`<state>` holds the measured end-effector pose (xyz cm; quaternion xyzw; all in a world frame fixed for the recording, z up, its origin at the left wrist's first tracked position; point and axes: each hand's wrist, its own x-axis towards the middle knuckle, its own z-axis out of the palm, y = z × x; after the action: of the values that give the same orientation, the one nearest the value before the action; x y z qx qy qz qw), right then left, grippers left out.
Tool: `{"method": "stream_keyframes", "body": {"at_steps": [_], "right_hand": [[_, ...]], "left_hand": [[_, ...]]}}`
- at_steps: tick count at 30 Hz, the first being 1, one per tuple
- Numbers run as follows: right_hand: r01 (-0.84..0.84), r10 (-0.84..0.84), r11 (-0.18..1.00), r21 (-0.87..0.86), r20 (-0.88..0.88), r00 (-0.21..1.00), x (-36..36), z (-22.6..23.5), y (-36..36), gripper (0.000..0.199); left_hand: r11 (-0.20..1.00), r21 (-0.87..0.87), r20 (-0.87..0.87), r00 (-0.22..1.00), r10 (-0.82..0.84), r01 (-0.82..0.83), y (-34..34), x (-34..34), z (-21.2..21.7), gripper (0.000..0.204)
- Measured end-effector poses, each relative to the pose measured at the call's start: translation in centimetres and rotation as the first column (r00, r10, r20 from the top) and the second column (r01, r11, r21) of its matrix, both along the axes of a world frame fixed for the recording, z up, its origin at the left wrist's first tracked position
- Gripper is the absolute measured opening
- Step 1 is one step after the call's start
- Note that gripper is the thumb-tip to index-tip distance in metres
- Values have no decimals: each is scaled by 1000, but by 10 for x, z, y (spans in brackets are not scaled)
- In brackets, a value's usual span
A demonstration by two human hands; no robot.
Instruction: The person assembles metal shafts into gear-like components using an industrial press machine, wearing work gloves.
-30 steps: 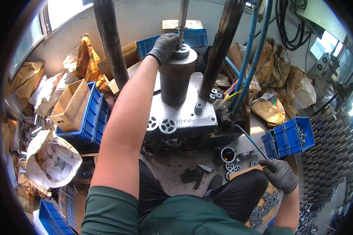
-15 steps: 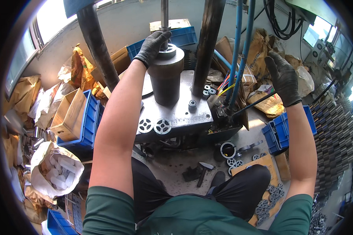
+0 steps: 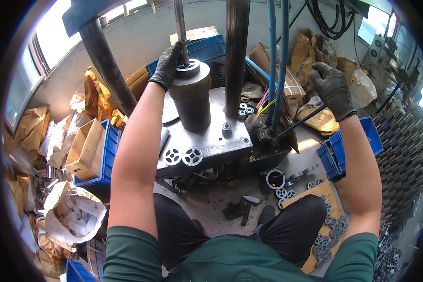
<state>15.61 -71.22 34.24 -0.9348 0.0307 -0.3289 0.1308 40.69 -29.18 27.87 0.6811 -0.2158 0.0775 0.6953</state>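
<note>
My left hand (image 3: 166,66), in a dark glove, closes its fingers at the left side of an upright metal rod (image 3: 180,26). Beneath the rod a spoked wheel (image 3: 188,66) sits on top of a thick steel cylinder (image 3: 191,105). This cylinder stands on the press's metal table (image 3: 216,136). My right hand (image 3: 332,89), gloved too, is raised at the right with its fingers loosely bent and nothing visible in it. Close below it is the end of a dark lever (image 3: 300,123). Two spoked wheels, a left one (image 3: 172,157) and a right one (image 3: 192,156), lie at the table's front edge.
Dark press columns (image 3: 236,56) and blue hoses (image 3: 279,61) rise behind the table. A hammer (image 3: 249,207) and a metal ring (image 3: 275,179) lie on the floor. Several wheels rest on cardboard (image 3: 331,199) at right. Blue crates (image 3: 347,148) and a sack of white pieces (image 3: 75,211) flank me.
The left hand's fingers have drawn back to the left side of the rod. My right hand's fingers, stretched before, are now bent. The whole view has shifted slightly.
</note>
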Motion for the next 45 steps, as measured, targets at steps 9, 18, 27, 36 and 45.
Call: {"method": "stream_keyframes", "body": {"at_steps": [9, 18, 27, 36, 45], "right_hand": [[60, -60, 995, -77, 4, 998, 0, 3, 12, 24], [-20, 20, 1000, -4, 44, 999, -2, 0, 2, 34], [-16, 17, 1000, -10, 52, 999, -25, -4, 2, 45], [-209, 213, 971, -118, 21, 977, -162, -53, 39, 22], [-558, 552, 830, -9, 158, 818, -168, -98, 117, 42]], "left_hand": [[964, -252, 25, 995, 97, -87, 8, 12, -7, 43], [983, 147, 558, 830, 9, -109, -70, -174, -74, 14], [198, 873, 476, 868, -141, -446, -107, -157, -172, 20], [359, 785, 579, 803, -140, -504, -90, -164, -177, 26], [921, 121, -400, 868, -296, 370, -79, -253, -108, 36]]}}
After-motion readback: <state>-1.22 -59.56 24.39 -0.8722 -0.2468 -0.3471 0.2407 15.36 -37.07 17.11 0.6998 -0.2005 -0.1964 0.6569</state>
